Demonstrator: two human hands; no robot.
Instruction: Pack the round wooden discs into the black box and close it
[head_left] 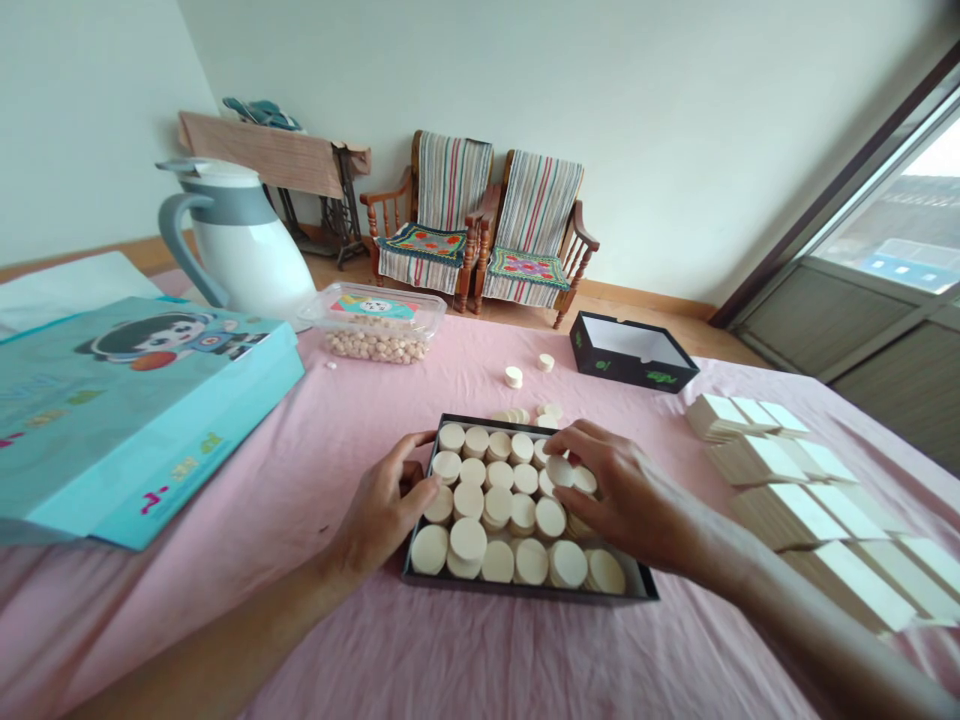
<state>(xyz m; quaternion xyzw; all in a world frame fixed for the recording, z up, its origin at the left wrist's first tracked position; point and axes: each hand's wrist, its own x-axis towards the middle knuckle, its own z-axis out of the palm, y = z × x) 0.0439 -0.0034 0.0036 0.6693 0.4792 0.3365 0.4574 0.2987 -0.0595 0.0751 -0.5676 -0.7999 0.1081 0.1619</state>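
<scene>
A shallow black box [525, 592] in front of me holds rows of stacked round wooden discs [498, 503]. My left hand [382, 505] grips the box's left side, thumb near the rim and fingers curled outside. At the right part of the box, my right hand [622, 490] pinches a wooden disc [559, 469] between thumb and fingers, over the stacks there. Part of the stacks below that hand is hidden. Just beyond the far rim lie several loose discs [550, 410], and two short stacks [514, 377] stand farther back.
A black lid-like tray [634, 352] sits at the back right. Piles of pale wooden rectangles [806, 510] fill the right side. To the left are a turquoise box [172, 420], a white jug [251, 250] and a clear tub of small beads [377, 345]. Pink cloth [300, 560] covers the table.
</scene>
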